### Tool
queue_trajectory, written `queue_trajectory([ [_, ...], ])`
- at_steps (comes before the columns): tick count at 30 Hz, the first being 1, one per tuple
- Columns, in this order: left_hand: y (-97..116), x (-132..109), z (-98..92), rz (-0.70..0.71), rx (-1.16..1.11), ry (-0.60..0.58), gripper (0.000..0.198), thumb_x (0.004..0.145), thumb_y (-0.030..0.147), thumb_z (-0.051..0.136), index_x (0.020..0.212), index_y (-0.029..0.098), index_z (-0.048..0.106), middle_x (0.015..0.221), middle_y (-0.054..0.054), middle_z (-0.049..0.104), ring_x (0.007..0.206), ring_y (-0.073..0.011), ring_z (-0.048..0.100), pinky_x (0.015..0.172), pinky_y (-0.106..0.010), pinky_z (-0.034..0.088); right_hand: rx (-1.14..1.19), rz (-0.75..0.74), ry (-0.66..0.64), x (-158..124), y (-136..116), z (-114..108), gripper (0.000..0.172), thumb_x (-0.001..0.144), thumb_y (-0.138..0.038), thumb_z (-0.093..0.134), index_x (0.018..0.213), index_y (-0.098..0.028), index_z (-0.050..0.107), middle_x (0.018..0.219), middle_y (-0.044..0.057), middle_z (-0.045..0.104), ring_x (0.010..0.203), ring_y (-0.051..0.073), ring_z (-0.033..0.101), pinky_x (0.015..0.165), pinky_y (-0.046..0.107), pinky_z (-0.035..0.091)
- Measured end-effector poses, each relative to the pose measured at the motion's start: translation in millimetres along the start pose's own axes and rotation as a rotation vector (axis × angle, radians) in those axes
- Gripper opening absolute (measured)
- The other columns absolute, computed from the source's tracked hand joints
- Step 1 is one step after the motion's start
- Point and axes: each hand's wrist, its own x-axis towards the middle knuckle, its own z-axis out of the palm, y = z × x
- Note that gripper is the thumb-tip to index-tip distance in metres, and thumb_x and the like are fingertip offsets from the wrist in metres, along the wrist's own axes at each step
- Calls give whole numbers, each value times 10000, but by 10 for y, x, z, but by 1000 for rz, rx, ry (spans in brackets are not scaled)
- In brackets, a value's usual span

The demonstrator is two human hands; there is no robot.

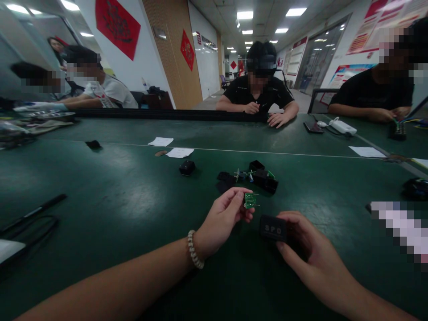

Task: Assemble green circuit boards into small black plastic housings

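Observation:
Pinched between the thumb and fingers of my left hand (227,209) is a small green circuit board (250,200) with thin metal pins sticking out to the right. My right hand (307,249) grips a black plastic case (273,228) marked "SPD" by its right side. The board and the case are apart, the case lower and to the right. Just beyond my hands lies a pile of black case parts (264,178) with small circuit boards among them. A separate black case (187,167) sits farther left.
White paper slips (180,153) lie on the green table (117,214). A black cable (43,227) is at the left. Across the table a person (257,89) rests both arms near the edge; another person (374,93) handles wired parts. A phone (313,127) and white adapter (343,126) lie far right.

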Motion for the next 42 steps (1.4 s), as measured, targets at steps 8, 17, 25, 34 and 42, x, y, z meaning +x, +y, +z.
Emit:
queue_trajectory([
  [8,34,5,7,-14,-56,-5,387,942,526,690,1014,146,702,838,-21,622,707,-128,571,658,-279,484,-3,1,-9,-1,10,7,246,937,-201,593,1174,-266,599,1133,57,668,1036,240,731,903,429,632],
  [17,2,-6,-35,-11,50,-28,349,916,393,753,1168,174,650,832,2,628,726,-134,592,691,-300,483,-5,-2,-1,4,-16,4,251,926,-194,600,1167,-261,610,1135,70,682,1038,251,735,889,435,646],
  [25,-2,-2,-27,2,75,-49,293,925,391,755,1054,184,594,889,-37,731,757,-148,675,740,-313,530,-9,-8,4,10,-9,8,262,912,-184,606,1164,-252,625,1109,69,678,1014,242,740,883,423,658],
  [34,70,-38,5,9,95,-31,267,854,225,817,1084,167,694,982,-27,728,861,-162,748,862,-338,585,-16,-33,26,9,-10,13,272,898,-173,624,1157,-256,638,1115,71,694,1015,249,745,879,416,657],
  [42,55,-34,-25,20,157,-43,350,851,183,801,1174,198,664,1076,-43,721,864,-170,741,848,-368,602,-23,-24,2,3,4,14,267,915,-180,601,1170,-260,617,1130,72,671,1023,243,733,893,436,647],
])
